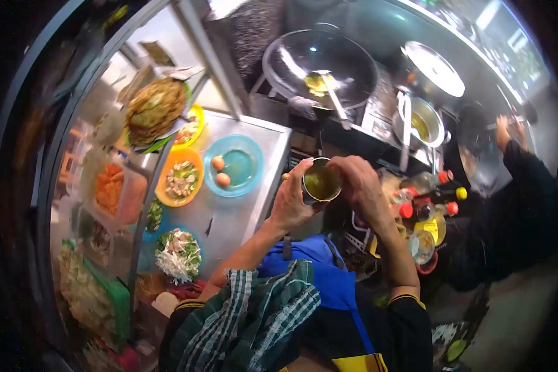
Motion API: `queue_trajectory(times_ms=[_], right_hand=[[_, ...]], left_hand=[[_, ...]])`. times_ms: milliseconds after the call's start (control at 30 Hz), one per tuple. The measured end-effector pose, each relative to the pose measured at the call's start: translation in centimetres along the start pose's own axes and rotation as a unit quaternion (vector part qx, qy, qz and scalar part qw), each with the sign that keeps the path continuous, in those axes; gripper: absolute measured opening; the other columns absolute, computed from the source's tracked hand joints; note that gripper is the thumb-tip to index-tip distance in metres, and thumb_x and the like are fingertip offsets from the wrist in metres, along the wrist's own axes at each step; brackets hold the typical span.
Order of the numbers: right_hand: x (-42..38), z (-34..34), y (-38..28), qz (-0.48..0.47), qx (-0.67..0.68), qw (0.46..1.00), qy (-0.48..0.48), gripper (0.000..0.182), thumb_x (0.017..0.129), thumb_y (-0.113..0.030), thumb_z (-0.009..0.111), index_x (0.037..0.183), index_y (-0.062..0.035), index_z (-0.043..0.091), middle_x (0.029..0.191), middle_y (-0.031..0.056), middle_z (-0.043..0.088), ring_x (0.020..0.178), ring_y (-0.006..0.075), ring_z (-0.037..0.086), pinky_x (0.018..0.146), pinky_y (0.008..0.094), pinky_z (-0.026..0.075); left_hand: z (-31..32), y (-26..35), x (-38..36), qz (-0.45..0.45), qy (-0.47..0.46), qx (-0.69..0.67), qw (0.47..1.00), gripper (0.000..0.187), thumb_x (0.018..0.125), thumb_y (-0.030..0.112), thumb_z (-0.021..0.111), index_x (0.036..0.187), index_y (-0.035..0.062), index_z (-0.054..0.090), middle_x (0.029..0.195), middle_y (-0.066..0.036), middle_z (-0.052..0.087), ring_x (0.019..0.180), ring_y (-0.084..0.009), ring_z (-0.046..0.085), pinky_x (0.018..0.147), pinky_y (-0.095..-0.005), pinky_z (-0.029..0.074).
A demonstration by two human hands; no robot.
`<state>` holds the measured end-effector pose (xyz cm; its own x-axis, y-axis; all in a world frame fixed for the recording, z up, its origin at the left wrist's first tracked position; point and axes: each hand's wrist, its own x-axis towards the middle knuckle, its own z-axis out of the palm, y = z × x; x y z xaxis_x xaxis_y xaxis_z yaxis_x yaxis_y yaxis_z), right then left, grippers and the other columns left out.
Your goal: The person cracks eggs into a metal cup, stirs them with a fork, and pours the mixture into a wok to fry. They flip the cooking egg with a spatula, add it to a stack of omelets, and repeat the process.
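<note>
My left hand (291, 203) is wrapped round a metal cup (321, 198), which is tipped so its mouth faces me. Yellowish contents show inside. At the cup's right rim, my right hand (364, 186) has its fingers curled and pressed together; whatever they hold, if anything, is hidden. Left of the cup, two brown eggs (222, 179) lie in a clear blue bowl (257, 155). Ahead stands a large wok (285, 68) with some yellow food (316, 84) and a spatula (334, 102) in it.
An orange bowl (163, 186) of chopped food and a plate of shredded vegetables (178, 254) sit on the left counter. Sauce bottles (437, 197) crowd the right, near a pot (440, 133) with utensils. A co-worker's hands (510, 130) are at another wok (477, 142) on the far right.
</note>
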<state>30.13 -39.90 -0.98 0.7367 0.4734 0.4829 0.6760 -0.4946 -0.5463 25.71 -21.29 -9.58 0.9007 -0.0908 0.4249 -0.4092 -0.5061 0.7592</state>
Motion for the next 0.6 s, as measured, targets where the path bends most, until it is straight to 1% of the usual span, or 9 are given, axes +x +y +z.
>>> queue_trajectory(times_ms=[67, 100, 133, 267, 333, 367, 433, 533, 600], right_hand=[[1.8, 2.2, 0.1, 0.025, -0.033, 0.999, -0.025, 0.012, 0.095, -0.011, 0.060, 0.104, -0.0047, 0.063, 0.096, 0.0143, 0.066, 0.088, 0.0357, 0.065, 0.079, 0.0438, 0.050], [2.9, 2.6, -0.2, 0.051, 0.054, 0.988, -0.137, 0.015, 0.095, -0.011, 0.060, 0.108, -0.0049, 0.064, 0.098, 0.0144, 0.067, 0.088, 0.0355, 0.065, 0.080, 0.0431, 0.051], [3.1, 4.0, 0.0, -0.049, 0.092, 0.989, -0.102, 0.019, 0.093, -0.008, 0.060, 0.111, -0.0051, 0.065, 0.100, 0.0147, 0.067, 0.090, 0.0350, 0.065, 0.082, 0.0422, 0.051], [7.8, 6.7, -2.7, 0.020, 0.001, 0.996, -0.085, 0.021, 0.086, 0.001, 0.062, 0.107, -0.0037, 0.065, 0.098, 0.0140, 0.068, 0.092, 0.0328, 0.066, 0.083, 0.0402, 0.052], [9.8, 6.5, -4.5, -0.025, 0.154, 0.948, -0.278, 0.031, 0.089, -0.001, 0.064, 0.120, -0.0038, 0.061, 0.095, 0.0145, 0.068, 0.084, 0.0276, 0.068, 0.078, 0.0371, 0.053], [11.4, 6.3, -5.7, -0.045, 0.159, 0.940, -0.300, 0.031, 0.089, -0.001, 0.064, 0.120, -0.0038, 0.061, 0.095, 0.0145, 0.068, 0.084, 0.0276, 0.068, 0.078, 0.0371, 0.053], [14.4, 6.0, -9.1, -0.167, 0.278, 0.788, -0.524, 0.037, 0.092, -0.005, 0.065, 0.128, -0.0039, 0.059, 0.092, 0.0135, 0.068, 0.078, 0.0226, 0.067, 0.074, 0.0339, 0.053], [19.1, 7.0, -13.9, -0.208, 0.206, 0.822, -0.489, 0.037, 0.093, -0.009, 0.067, 0.129, -0.0038, 0.061, 0.092, 0.0133, 0.068, 0.079, 0.0227, 0.067, 0.074, 0.0349, 0.053], [21.6, 10.5, -16.8, -0.277, 0.239, 0.845, -0.389, 0.028, 0.093, -0.013, 0.067, 0.119, -0.0030, 0.065, 0.092, 0.0145, 0.067, 0.081, 0.0267, 0.068, 0.074, 0.0358, 0.053]], left_hand=[[-1.5, -1.4, -0.3, -0.004, 0.056, 0.036, 0.998, 0.105, 0.063, 0.026, 0.094, 0.146, 0.0075, 0.033, 0.138, -0.019, 0.052, 0.118, -0.0394, 0.057, 0.098, -0.0471, 0.048], [-2.1, -2.4, -1.0, 0.003, 0.085, -0.004, 0.996, 0.104, 0.065, 0.029, 0.094, 0.146, 0.0056, 0.033, 0.138, -0.020, 0.052, 0.119, -0.0384, 0.057, 0.100, -0.0465, 0.048], [-2.6, -3.1, -1.5, -0.002, 0.102, 0.023, 0.995, 0.103, 0.066, 0.032, 0.093, 0.146, 0.0039, 0.034, 0.139, -0.022, 0.051, 0.122, -0.0380, 0.057, 0.101, -0.0464, 0.047], [-6.7, -3.0, -2.0, -0.058, 0.166, 0.017, 0.984, 0.104, 0.065, 0.025, 0.093, 0.148, 0.0089, 0.033, 0.143, -0.019, 0.049, 0.130, -0.0382, 0.050, 0.108, -0.0471, 0.041], [-8.5, -2.8, -2.8, -0.106, 0.195, 0.013, 0.975, 0.097, 0.063, 0.022, 0.092, 0.143, 0.0057, 0.038, 0.139, -0.020, 0.051, 0.124, -0.0381, 0.054, 0.108, -0.0446, 0.041], [-9.4, -2.9, -3.4, -0.119, 0.220, 0.022, 0.968, 0.097, 0.063, 0.022, 0.092, 0.143, 0.0057, 0.038, 0.139, -0.020, 0.051, 0.124, -0.0381, 0.054, 0.108, -0.0446, 0.041], [-11.4, -2.8, -4.8, -0.040, 0.276, 0.059, 0.958, 0.095, 0.066, 0.024, 0.093, 0.141, 0.0057, 0.038, 0.140, -0.020, 0.050, 0.123, -0.0374, 0.054, 0.107, -0.0422, 0.041], [-12.7, -3.2, -5.9, -0.034, 0.380, 0.021, 0.924, 0.090, 0.067, 0.015, 0.094, 0.140, 0.0085, 0.041, 0.143, -0.019, 0.046, 0.133, -0.0334, 0.047, 0.113, -0.0457, 0.035], [-15.3, -0.4, -7.3, -0.105, 0.401, 0.149, 0.898, 0.086, 0.065, 0.020, 0.095, 0.133, 0.0070, 0.044, 0.137, -0.022, 0.049, 0.124, -0.0378, 0.053, 0.108, -0.0438, 0.039]])
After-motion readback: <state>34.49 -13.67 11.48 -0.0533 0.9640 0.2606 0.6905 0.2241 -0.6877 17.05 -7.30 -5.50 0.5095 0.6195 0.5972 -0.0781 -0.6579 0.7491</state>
